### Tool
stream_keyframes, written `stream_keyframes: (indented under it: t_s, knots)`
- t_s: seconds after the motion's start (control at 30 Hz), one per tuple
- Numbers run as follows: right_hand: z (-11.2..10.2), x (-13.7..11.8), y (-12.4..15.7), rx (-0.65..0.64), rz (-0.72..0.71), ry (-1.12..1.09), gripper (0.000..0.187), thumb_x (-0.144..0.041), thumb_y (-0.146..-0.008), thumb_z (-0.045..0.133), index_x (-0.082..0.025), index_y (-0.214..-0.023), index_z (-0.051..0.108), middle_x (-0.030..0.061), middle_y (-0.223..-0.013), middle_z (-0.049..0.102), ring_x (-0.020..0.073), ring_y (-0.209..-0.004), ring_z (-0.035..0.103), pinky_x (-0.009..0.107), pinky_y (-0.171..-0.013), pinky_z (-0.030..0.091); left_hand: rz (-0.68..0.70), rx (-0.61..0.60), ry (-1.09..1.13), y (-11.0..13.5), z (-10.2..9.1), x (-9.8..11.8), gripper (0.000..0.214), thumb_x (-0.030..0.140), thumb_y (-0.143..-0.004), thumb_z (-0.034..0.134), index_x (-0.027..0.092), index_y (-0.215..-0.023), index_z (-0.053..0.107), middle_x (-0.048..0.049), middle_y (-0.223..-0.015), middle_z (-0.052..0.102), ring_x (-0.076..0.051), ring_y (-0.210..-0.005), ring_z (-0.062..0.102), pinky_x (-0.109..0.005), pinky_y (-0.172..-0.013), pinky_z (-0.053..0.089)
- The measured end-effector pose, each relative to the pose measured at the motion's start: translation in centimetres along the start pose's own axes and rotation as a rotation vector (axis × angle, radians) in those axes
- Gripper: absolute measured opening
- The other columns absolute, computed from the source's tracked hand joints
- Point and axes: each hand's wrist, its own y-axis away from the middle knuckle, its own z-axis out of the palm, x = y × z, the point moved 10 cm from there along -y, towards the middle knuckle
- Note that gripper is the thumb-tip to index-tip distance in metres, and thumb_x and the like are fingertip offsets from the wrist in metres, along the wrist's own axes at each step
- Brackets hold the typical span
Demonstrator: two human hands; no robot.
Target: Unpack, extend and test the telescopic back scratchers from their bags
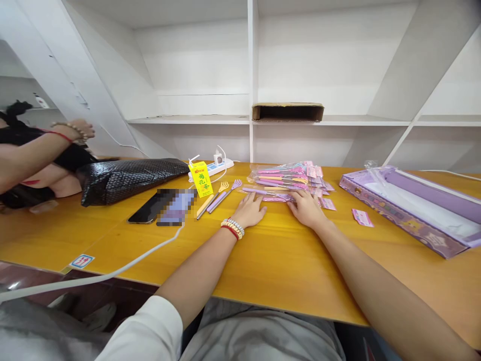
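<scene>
A pile of clear-wrapped back scratchers (280, 175) with pink and purple cards lies on the wooden table in front of me. My left hand (248, 210) rests at the pile's near left, fingers stretched forward against the end of a purple packaged one. Over the pile's near right edge lies my right hand (306, 208), its fingers extended onto the wrapping and gripping nothing that I can see. Left of my left hand are two unwrapped back scratchers, one yellow (212, 199) and one purple (224, 197), with hand-shaped heads.
A purple open box (406, 215) stands at the right, near a loose pink card (363, 218). Leftward are a yellow drink carton (202, 179), two phones (145, 208), a power strip (221, 169) and a black bubble-wrap bag (131, 178). Another person's arm (41, 150) reaches in. A white cable (131, 263) crosses the table.
</scene>
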Motion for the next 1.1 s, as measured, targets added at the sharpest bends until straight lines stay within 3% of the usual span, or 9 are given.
stream_keyframes:
  t_s: [0.3,0.6,0.8,0.97,1.1]
  knots:
    - [0.2,0.7,-0.1,0.031,0.044,0.036,0.025,-0.030,-0.086,0.045,-0.020,-0.105,0.058,0.0106,-0.108,0.059,0.0274,-0.101,0.050,0.042,-0.081,0.033,-0.002,0.027,-0.003,0.0,0.0,-0.1,0.050,0.045,-0.082,0.041,0.021,-0.126,0.046,-0.0143,-0.142,0.028,-0.032,-0.131,0.025,-0.047,-0.104,0.023]
    - [-1.1,0.9,-0.3,0.124,0.047,0.016,0.019,-0.022,-0.082,0.048,-0.017,-0.095,0.060,0.0116,-0.098,0.059,0.0271,-0.097,0.050,0.038,-0.079,0.037,-0.005,0.024,0.047,-0.2,0.1,-0.5,0.051,0.046,-0.082,0.043,0.026,-0.129,0.044,-0.0110,-0.144,0.027,-0.030,-0.133,0.022,-0.047,-0.105,0.022]
    - [-2.0,1.8,-0.2,0.162,0.078,0.016,0.020,-0.016,-0.080,0.045,-0.016,-0.092,0.060,0.0114,-0.094,0.060,0.0262,-0.092,0.050,0.036,-0.079,0.038,-0.043,0.018,0.084,-0.2,0.0,-0.6,0.065,0.046,-0.080,0.047,0.021,-0.137,0.029,-0.0171,-0.147,0.015,-0.033,-0.135,0.014,-0.049,-0.106,0.019]
    - [-3.4,1.9,0.1,0.251,0.039,-0.058,0.025,-0.012,-0.079,0.042,-0.017,-0.097,0.059,0.0105,-0.097,0.060,0.0254,-0.095,0.049,0.037,-0.084,0.038,-0.122,0.172,0.191,-0.2,-1.6,-1.4,0.088,0.044,-0.074,0.055,0.014,-0.141,0.007,-0.0203,-0.146,0.013,-0.032,-0.136,0.007,-0.047,-0.108,0.016]
    - [-4.7,1.7,0.3,0.334,-0.009,-0.118,0.026,-0.013,-0.082,0.040,-0.018,-0.099,0.058,0.0099,-0.101,0.060,0.0250,-0.100,0.050,0.038,-0.087,0.039,-0.134,0.211,0.245,-0.1,-1.9,-1.7,0.089,0.044,-0.073,0.057,0.015,-0.140,0.006,-0.0185,-0.145,0.013,-0.032,-0.136,0.009,-0.046,-0.108,0.015]
